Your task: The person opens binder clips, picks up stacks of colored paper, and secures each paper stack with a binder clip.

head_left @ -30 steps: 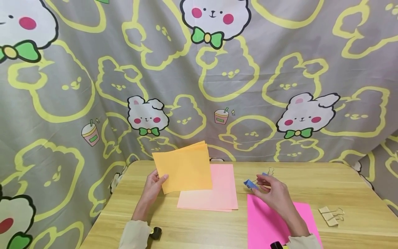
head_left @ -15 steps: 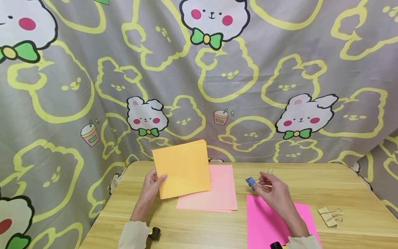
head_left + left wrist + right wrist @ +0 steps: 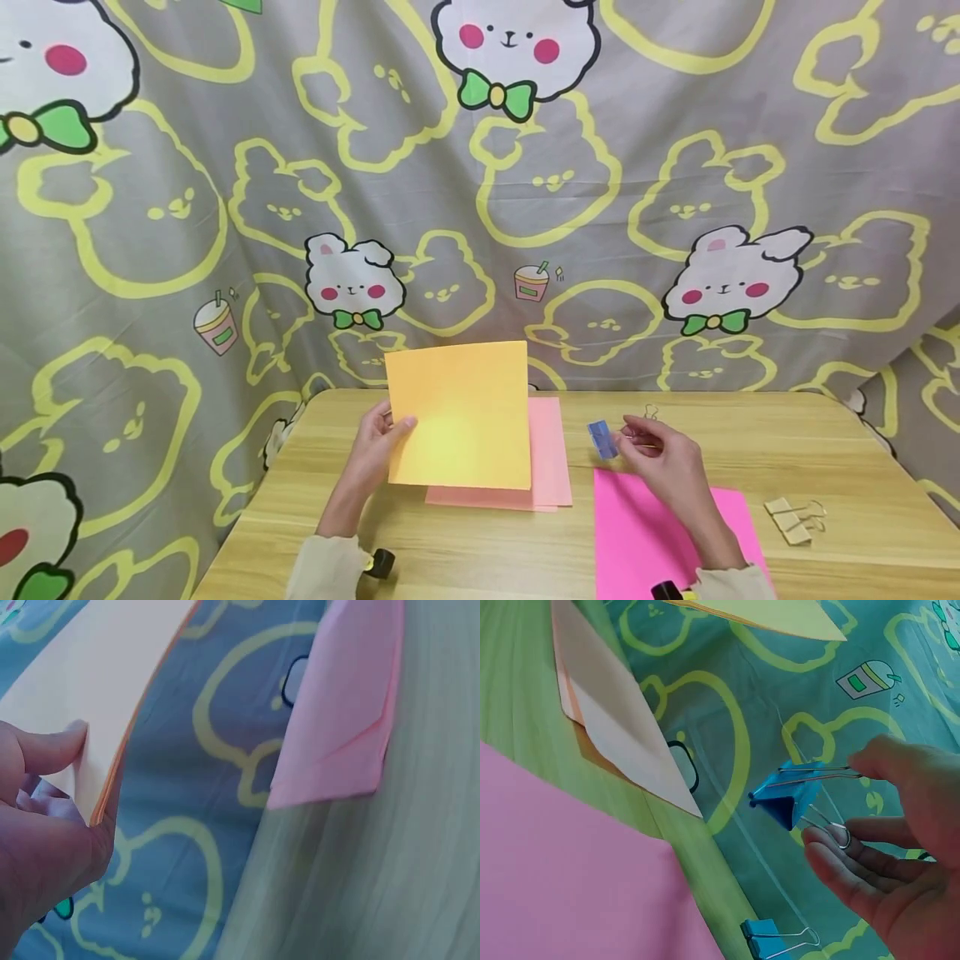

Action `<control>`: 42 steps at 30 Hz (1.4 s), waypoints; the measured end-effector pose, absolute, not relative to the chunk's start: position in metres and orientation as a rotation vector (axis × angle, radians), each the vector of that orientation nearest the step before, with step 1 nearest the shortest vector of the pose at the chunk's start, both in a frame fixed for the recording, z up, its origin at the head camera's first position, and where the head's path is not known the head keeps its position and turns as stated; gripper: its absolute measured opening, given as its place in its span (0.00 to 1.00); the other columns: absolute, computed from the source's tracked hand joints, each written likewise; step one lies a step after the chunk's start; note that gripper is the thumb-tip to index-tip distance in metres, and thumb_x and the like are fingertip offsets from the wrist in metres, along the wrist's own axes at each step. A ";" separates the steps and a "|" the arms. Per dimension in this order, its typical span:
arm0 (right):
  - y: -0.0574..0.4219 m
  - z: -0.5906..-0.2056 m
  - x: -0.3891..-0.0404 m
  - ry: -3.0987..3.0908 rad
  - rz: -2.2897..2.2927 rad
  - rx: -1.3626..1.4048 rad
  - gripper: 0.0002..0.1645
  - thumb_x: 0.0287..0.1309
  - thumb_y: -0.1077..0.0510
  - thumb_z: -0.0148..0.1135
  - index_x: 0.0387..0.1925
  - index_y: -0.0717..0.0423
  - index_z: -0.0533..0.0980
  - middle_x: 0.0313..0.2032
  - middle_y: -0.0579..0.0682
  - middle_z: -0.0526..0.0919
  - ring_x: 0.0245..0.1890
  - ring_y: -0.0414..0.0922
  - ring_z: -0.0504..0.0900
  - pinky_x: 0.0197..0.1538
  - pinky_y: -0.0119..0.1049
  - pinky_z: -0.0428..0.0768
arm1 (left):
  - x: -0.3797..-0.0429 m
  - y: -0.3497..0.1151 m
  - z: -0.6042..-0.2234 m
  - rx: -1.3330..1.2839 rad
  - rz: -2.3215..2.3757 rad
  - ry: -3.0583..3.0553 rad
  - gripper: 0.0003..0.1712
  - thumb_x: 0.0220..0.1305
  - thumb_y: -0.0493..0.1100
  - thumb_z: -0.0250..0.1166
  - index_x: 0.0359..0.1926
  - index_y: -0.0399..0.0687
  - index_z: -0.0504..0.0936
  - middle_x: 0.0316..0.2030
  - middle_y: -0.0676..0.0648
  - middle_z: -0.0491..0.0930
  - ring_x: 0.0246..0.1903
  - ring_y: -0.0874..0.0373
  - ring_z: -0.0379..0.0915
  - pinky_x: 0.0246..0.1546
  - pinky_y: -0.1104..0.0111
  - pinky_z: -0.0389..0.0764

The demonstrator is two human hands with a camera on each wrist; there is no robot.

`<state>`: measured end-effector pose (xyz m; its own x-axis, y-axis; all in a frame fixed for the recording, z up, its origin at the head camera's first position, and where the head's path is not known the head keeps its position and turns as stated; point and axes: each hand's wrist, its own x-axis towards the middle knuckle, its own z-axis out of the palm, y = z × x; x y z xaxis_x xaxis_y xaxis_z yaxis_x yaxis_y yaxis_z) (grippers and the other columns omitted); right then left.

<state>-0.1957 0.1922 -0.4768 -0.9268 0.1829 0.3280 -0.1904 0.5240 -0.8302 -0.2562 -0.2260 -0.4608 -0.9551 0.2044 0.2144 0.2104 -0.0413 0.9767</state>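
Note:
My left hand (image 3: 373, 450) grips a small stack of yellow-orange paper (image 3: 459, 400) by its left edge, thumb in front and fingers behind. The sheets stand raised over the table, and their layered edge shows in the left wrist view. My right hand (image 3: 670, 462) pinches a blue binder clip (image 3: 602, 440) by its wire handles. In the right wrist view, the thumb lies on one handle of this clip (image 3: 789, 796) and fingers on the other. The clip grips no paper. It is to the right of the orange stack, apart from it.
Pale pink sheets (image 3: 551, 454) lie partly hidden behind the orange stack. Bright pink paper (image 3: 626, 533) lies under the right forearm. A second blue binder clip (image 3: 765, 941) rests beyond the right hand. A pale gold binder clip (image 3: 791, 523) lies at right on the wooden table (image 3: 847, 450).
The orange stack has swung to face the head camera more squarely and shifted right over the pale pink sheets. The blue binder clip has turned in my right hand's fingers.

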 end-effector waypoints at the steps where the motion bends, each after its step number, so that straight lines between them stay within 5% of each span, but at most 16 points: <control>1: 0.193 -0.477 -0.196 -2.384 1.393 -0.002 0.23 0.62 0.57 0.73 0.55 0.67 0.82 0.42 0.57 0.88 0.38 0.35 0.85 0.41 0.23 0.82 | -0.256 -0.223 -0.461 -0.459 -2.229 -2.171 0.28 0.74 0.31 0.58 0.71 0.29 0.65 0.48 0.37 0.85 0.40 0.52 0.86 0.38 0.61 0.87; 13: 0.201 -0.473 -0.193 -2.206 1.932 0.003 0.31 0.58 0.66 0.74 0.61 0.72 0.75 0.51 0.67 0.84 0.44 0.37 0.87 0.45 0.30 0.84 | -0.253 -0.201 -0.472 -0.428 -2.288 -2.230 0.29 0.74 0.30 0.56 0.73 0.36 0.65 0.53 0.31 0.81 0.43 0.51 0.84 0.43 0.61 0.85; 20: 0.201 -0.470 -0.193 -2.246 1.926 -0.025 0.30 0.61 0.60 0.74 0.61 0.70 0.76 0.52 0.64 0.85 0.43 0.33 0.86 0.46 0.28 0.83 | -0.252 -0.194 -0.476 -0.455 -2.255 -2.261 0.30 0.73 0.29 0.56 0.74 0.36 0.65 0.59 0.33 0.79 0.53 0.51 0.80 0.58 0.61 0.77; 35: 0.206 -0.470 -0.193 -2.293 1.950 0.022 0.29 0.66 0.55 0.70 0.60 0.71 0.77 0.49 0.62 0.87 0.43 0.35 0.87 0.47 0.30 0.83 | -0.252 -0.185 -0.481 -0.532 -2.253 -2.267 0.30 0.73 0.30 0.57 0.73 0.35 0.65 0.60 0.32 0.78 0.54 0.51 0.80 0.65 0.49 0.71; 42: 0.208 -0.472 -0.193 -2.249 2.019 0.126 0.28 0.69 0.59 0.66 0.61 0.77 0.73 0.48 0.64 0.87 0.43 0.40 0.89 0.49 0.39 0.84 | -0.252 -0.183 -0.484 -0.579 -2.232 -2.270 0.30 0.73 0.30 0.57 0.74 0.34 0.63 0.61 0.32 0.77 0.56 0.51 0.79 0.65 0.53 0.71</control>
<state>-0.1934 0.2084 -0.4720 -0.9898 0.0159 0.1417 -0.1392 0.1088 -0.9843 -0.2515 -0.1833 -0.4835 -0.9318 0.3154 0.1799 0.1853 -0.0132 0.9826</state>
